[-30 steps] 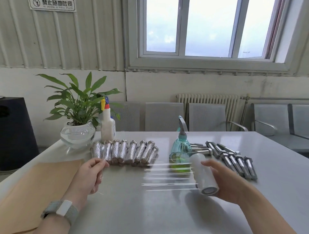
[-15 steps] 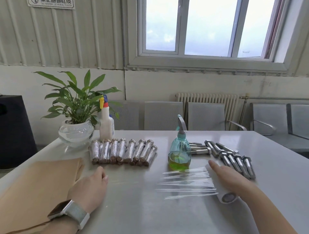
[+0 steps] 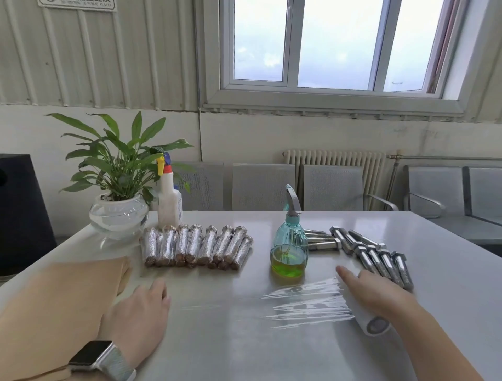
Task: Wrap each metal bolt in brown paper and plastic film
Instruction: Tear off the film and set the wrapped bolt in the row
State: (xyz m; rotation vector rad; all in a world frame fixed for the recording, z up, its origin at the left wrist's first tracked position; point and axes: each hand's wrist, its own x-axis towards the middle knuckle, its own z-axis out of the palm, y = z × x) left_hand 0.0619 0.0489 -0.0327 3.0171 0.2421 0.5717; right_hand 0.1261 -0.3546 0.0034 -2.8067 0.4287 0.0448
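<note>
Left hand (image 3: 135, 312) pressing flat on film sheet (image 3: 298, 301), anchoring it; right hand (image 3: 375, 293) lying open-fingered over film roll (image 3: 372, 322), steadying it on tabletop (image 3: 271, 353).

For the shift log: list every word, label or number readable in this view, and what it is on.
Wall sign, top left: cut off by the frame edge, its print too blurred to read.
White spray bottle: its label is too small to read.
Smartwatch: screen dark, no text.
Green spray bottle, film roll, wrapped bolts: no text visible.
</note>
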